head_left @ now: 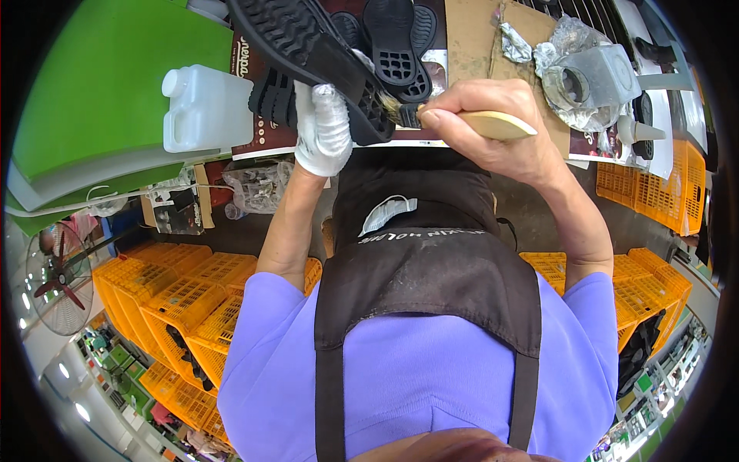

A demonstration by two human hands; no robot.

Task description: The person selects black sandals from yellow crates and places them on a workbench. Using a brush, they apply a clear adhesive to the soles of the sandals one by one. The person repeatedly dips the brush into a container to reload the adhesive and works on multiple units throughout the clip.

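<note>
My left hand (pixel 323 132), in a white glove, is closed around a large black shoe sole (pixel 304 48), which is tilted with its treaded face showing. My bare right hand (pixel 500 104) grips a brush (pixel 499 125) with a pale wooden handle. The bristles are at the sole's edge near its lower end; whether they press on it is hard to tell. Several more black soles (pixel 391 42) lie on the table just beyond, and others (pixel 275 98) sit to the left of my gloved hand, partly hidden by it.
A white plastic jug (pixel 206 112) stands on the left beside a green surface (pixel 123 85). To the right, a clear plastic container (pixel 608 75) lies on plastic wrapping near crumpled film (pixel 516 45) and cardboard (pixel 473 46). Orange crates (pixel 188 300) are stacked behind me; a fan (pixel 60 279) is at the left.
</note>
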